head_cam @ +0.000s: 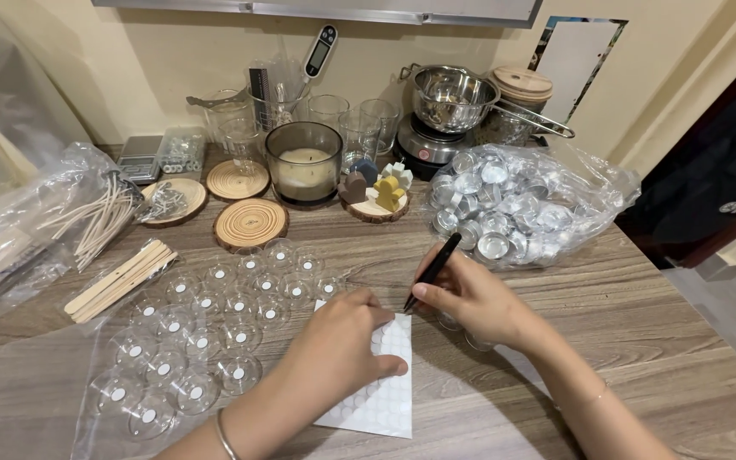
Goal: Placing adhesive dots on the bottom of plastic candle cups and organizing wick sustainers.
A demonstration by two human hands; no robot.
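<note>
Left hand (338, 345) fingers flat, pinning white round-sticker sheet (381, 388) at lower centre; right hand (470, 294) fingers clamped on black tweezers (432, 271), lifting a sticker; next needs steady tip

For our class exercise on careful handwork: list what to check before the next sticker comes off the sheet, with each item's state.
1. Left hand lies flat on the sticker sheet, pinning it: ok.
2. Right hand grips black tweezers, tip down by the sheet's top corner: ok.
3. Tweezer tip holds a sticker: cannot tell.
4. Clear cups lie beside the sheet; many show a white dot: ok.
5. Wooden sticks lie apart from both hands: ok.
</note>
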